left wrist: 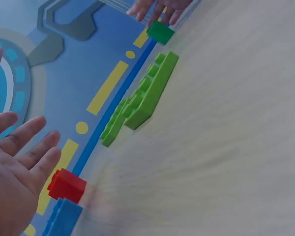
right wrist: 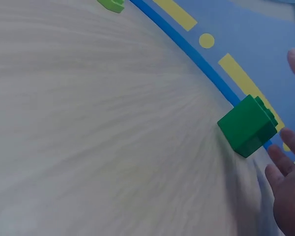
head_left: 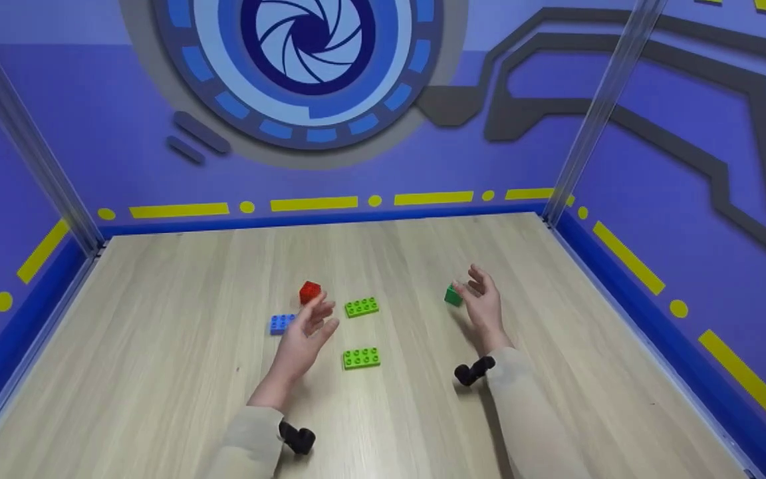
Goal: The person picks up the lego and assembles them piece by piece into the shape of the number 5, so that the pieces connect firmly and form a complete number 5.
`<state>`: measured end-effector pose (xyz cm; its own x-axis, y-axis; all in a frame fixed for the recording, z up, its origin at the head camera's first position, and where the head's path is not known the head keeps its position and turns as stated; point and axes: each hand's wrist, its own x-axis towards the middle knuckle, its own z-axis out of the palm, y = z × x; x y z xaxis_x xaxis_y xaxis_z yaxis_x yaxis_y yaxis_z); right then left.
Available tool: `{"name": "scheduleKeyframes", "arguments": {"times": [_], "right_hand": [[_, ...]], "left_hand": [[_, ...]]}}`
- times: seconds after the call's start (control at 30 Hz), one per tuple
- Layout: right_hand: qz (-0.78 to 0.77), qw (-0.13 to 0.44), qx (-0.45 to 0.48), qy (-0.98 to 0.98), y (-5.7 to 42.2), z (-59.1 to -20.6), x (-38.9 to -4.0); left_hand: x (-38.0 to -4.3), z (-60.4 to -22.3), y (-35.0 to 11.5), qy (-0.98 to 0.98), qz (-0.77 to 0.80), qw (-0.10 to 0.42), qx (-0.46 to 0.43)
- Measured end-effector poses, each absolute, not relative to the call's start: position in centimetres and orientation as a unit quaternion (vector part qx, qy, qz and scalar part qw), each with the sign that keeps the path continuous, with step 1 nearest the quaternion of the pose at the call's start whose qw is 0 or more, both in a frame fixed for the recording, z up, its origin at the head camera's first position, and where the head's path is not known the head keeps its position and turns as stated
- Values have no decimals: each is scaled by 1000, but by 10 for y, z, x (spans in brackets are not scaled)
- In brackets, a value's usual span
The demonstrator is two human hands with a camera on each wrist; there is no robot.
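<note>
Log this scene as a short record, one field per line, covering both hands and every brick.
Left grip: holds nothing, fingers loosely extended near the red and blue bricks
Right grip: holds nothing, fingers beside the dark green brick; contact unclear
Red brick: beyond the blue one
Blue brick: partly hidden by the left grip in the head view
Far light green brick: between the two hands
Near light green brick: closer to the person
Dark green brick: rightmost brick
Surface: wood-grain table
</note>
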<state>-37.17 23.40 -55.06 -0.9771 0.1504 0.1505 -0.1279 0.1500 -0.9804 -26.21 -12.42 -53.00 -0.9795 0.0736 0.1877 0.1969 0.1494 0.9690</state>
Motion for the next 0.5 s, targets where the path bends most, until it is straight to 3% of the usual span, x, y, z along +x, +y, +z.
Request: {"name": "scheduleKeyframes", "arguments": {"times": [0.5], "right_hand": [[666,112,-28,-737,232,-564,-370]], "left_hand": [[-252,-554,-117,-749,-656,-20,-89]]}}
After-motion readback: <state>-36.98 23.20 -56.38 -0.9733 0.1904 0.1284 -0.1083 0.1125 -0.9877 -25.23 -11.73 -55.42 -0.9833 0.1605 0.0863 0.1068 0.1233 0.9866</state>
